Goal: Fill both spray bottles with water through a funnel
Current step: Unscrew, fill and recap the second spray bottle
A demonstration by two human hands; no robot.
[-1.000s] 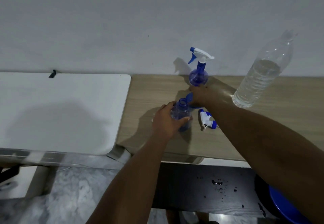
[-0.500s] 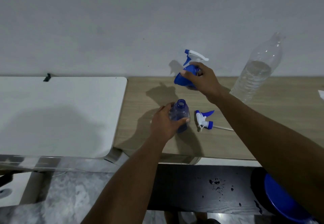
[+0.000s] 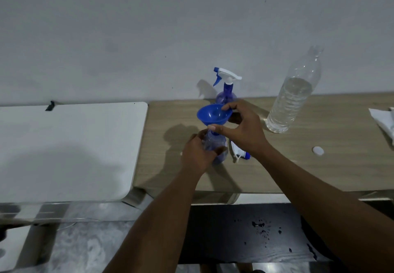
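My left hand (image 3: 197, 153) grips an uncapped blue spray bottle (image 3: 215, 144) that stands on the wooden table (image 3: 298, 166). My right hand (image 3: 241, 127) holds a blue funnel (image 3: 213, 114) by its rim, with the spout at the mouth of that bottle. The bottle's white and blue spray head (image 3: 239, 152) lies on the table just right of it, partly under my right wrist. A second blue spray bottle (image 3: 226, 90), its spray head on, stands behind the funnel by the wall. A large clear water bottle (image 3: 292, 95), uncapped and about two-thirds full, stands to the right.
A white bottle cap (image 3: 318, 150) lies on the wood at the right. A white cloth (image 3: 383, 121) lies at the far right edge. A white table (image 3: 64, 144) adjoins on the left. Below the front edge is a dark surface (image 3: 245, 234) with water drops.
My right hand lifted the funnel from beside the rear spray bottle and brought it down and toward me onto the mouth of the open bottle. My left hand kept its hold.
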